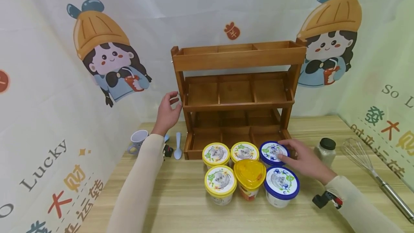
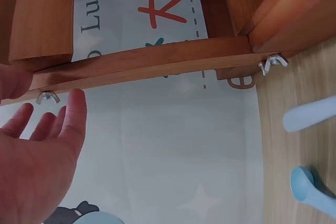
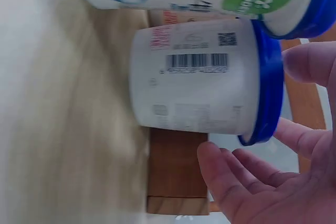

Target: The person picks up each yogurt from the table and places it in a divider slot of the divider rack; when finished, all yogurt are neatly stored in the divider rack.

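A brown wooden tiered rack (image 1: 239, 60) stands at the back of the table. My left hand (image 1: 168, 114) is at its left post, fingers loosely bent around nothing; in the left wrist view the hand (image 2: 44, 156) is beside the post (image 2: 157, 61) near a wing nut (image 2: 48, 97). My right hand (image 1: 304, 159) is at the rear blue-lidded tub (image 1: 274, 152), thumb at the lid's edge; in the right wrist view its fingers are spread beside the tub (image 3: 194, 77). The front blue-lidded tub (image 1: 281, 184), yellow-lidded tubs (image 1: 221, 182) and a yellow-topped cup (image 1: 249, 175) stand close by.
Left of the rack are a mug (image 1: 139, 137) and a light blue spoon (image 1: 178, 146), with another blue utensil partly behind my left arm. A black-lidded jar (image 1: 326, 151) and a metal whisk (image 1: 372, 170) lie beyond my right hand. Printed cloth surrounds the table.
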The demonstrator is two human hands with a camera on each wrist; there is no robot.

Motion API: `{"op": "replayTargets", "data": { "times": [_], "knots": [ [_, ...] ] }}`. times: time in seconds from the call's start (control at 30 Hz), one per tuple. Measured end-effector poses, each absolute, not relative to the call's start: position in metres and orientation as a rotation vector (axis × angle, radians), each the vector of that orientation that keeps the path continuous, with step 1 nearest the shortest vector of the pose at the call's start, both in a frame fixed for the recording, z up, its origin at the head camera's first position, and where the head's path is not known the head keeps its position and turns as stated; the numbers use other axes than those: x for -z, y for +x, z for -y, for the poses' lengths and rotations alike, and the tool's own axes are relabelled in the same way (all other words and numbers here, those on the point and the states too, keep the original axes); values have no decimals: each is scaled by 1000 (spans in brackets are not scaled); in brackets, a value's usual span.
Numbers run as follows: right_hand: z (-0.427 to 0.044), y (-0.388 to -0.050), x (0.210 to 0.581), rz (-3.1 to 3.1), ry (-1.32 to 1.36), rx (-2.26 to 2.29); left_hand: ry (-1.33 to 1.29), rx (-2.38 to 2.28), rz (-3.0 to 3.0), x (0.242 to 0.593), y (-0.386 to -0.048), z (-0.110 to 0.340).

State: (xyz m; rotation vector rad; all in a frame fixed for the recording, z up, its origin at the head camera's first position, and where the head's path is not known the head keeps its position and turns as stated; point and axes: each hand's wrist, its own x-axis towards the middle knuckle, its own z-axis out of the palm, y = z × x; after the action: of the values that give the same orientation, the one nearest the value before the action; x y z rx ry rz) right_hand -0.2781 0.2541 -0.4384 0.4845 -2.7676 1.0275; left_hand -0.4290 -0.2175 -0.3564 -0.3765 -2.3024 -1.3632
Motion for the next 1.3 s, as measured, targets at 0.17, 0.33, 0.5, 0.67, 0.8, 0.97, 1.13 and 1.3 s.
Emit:
{"op": "replayTargets", "data": {
  "times": [0.17,0.33,0.5,0.67,0.8,0.97,1.13,1.3],
  "knots": [
    [-260,-276,445,2788,477,-1100,-371,1403,2256,352,-437,213],
    [-260,-274,446,2801,455,-1182,-373,1446,2250,351,-443,211],
    [-260,-274,446,2791,446,-1232,-368,1465,2244,352,-447,211],
    [-261,-276,446,2774,432,-1260,-377,1443,2213,353,-452,212],
    [-264,-277,448,2752,432,-1260,-390,1455,2189,354,-452,214],
    [-266,-276,445,2732,429,-1240,-394,1491,2167,354,-452,215],
    [-266,-274,436,2742,409,-1241,-382,1515,2161,354,-452,215],
    [-266,-271,424,2753,385,-1247,-366,1507,2162,354,-453,215]
  ]
}}
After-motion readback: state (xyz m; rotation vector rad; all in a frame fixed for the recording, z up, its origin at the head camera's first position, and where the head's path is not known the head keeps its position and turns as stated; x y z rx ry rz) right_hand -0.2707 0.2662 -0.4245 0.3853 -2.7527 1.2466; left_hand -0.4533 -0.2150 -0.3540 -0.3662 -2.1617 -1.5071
